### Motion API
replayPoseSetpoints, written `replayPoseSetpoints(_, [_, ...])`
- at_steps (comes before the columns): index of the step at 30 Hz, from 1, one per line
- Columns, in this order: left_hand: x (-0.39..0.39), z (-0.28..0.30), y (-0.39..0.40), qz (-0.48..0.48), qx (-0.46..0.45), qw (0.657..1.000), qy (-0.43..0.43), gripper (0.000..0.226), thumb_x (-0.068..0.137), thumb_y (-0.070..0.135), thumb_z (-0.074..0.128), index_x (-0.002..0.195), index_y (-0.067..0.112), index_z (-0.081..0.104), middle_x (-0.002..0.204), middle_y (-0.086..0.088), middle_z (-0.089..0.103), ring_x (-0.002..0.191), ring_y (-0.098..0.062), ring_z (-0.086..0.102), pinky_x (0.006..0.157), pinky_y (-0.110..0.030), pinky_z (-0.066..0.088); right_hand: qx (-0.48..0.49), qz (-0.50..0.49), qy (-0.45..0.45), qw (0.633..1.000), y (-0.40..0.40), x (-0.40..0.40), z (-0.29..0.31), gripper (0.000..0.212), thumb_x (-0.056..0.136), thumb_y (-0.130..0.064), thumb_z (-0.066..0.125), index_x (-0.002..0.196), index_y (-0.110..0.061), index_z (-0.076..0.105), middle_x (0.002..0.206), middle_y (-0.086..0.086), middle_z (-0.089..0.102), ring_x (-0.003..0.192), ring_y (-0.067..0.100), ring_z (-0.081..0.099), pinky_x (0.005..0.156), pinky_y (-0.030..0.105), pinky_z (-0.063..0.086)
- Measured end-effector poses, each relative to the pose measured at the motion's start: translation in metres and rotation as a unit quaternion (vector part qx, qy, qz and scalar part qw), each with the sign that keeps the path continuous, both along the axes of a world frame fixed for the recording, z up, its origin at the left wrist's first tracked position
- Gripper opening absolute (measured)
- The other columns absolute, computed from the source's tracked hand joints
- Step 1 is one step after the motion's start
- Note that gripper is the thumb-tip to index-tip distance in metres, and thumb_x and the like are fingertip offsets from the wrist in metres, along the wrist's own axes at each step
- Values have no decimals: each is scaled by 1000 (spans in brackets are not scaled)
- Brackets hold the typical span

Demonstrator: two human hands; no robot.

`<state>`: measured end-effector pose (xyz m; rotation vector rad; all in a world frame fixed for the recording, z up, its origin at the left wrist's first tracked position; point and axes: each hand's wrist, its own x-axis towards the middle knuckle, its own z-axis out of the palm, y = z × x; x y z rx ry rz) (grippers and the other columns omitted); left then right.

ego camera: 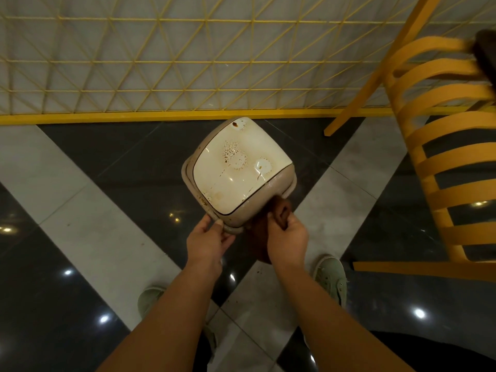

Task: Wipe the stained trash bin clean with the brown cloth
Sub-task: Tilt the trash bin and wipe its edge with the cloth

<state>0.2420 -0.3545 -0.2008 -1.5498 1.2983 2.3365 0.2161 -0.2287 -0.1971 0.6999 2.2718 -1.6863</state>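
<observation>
A cream trash bin (236,167) stands on the floor in the middle of the head view, seen from above. Its glossy lid carries brown speckled stains and streaks. My left hand (208,241) holds the near left corner of the bin's rim, thumb on top. My right hand (288,237) grips the brown cloth (259,237), which is bunched against the bin's near right side and hangs down below my fingers. Most of the cloth is hidden behind my hand and the bin.
A yellow slatted chair (440,146) stands close on the right. A yellow lattice fence (161,65) with a yellow base rail runs behind the bin. The floor is glossy dark and light tile. My two green shoes (331,277) are below.
</observation>
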Motion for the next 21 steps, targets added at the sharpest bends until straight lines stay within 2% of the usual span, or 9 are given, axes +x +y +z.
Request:
replayPoseSetpoints(3, [1,0,-1,2,7,1000,-1,40,95,4,49,133,18,52,108,-9,69,93,-20,69,78,-34,56,53,69,3,996,14,-5,1,9,91,-21,58,86,-21,65,84,5,66,78,19,64,72,32,53])
replayPoseSetpoints(6, [2,-1,-3,-4,11,1000,-5,40,95,5,49,133,18,52,107,-9,70,94,-20,69,79,-34,56,86,39,5,996,28,-41,7,16,94,-22,54,80,-27,61,84,4,65,77,18,63,69,28,51])
replayPoseSetpoints(8, [1,-2,-1,0,6,1000,-8,40,95,5,49,134,17,51,106,-8,70,94,-19,69,78,-33,56,116,47,5,992,25,-49,7,16,95,-22,52,81,-24,60,84,4,64,76,18,62,67,28,50])
replayPoseSetpoints(11, [-2,-2,3,23,9,1000,-7,41,96,5,49,134,17,50,103,-8,70,91,-19,69,72,-31,55,152,121,-7,981,11,-18,-3,7,93,-20,53,95,-18,60,88,2,62,80,17,62,73,31,52])
replayPoseSetpoints(14, [-4,-3,3,32,6,999,-8,41,95,5,50,134,17,51,98,-7,70,86,-17,69,68,-29,55,111,179,-10,977,12,13,-7,9,91,-16,56,91,-23,61,85,0,63,74,16,63,62,24,53])
replayPoseSetpoints(16, [-4,-2,2,28,7,1000,-8,41,95,4,50,134,18,50,103,-8,69,89,-18,68,67,-28,55,-4,96,-80,992,19,9,0,9,89,-19,58,85,-25,63,81,1,67,74,20,66,57,23,50])
replayPoseSetpoints(18, [-4,-1,0,28,14,999,-10,41,95,4,50,134,18,50,109,-9,68,93,-19,68,67,-29,56,-102,-16,-146,984,28,0,6,4,88,-24,58,85,-25,61,82,2,67,79,23,65,62,29,49])
replayPoseSetpoints(19, [-4,-1,0,29,16,999,-12,41,95,3,50,133,18,50,111,-9,67,93,-19,68,67,-28,56,-109,-43,-156,981,33,-4,7,3,89,-26,57,90,-24,60,86,1,66,82,22,64,65,31,49])
replayPoseSetpoints(21, [-4,0,-1,30,19,999,-12,41,95,3,50,133,18,51,111,-9,67,93,-19,68,68,-29,56,-78,-49,-142,985,38,-8,5,18,92,-27,53,110,-28,55,98,-2,62,90,21,61,78,37,51])
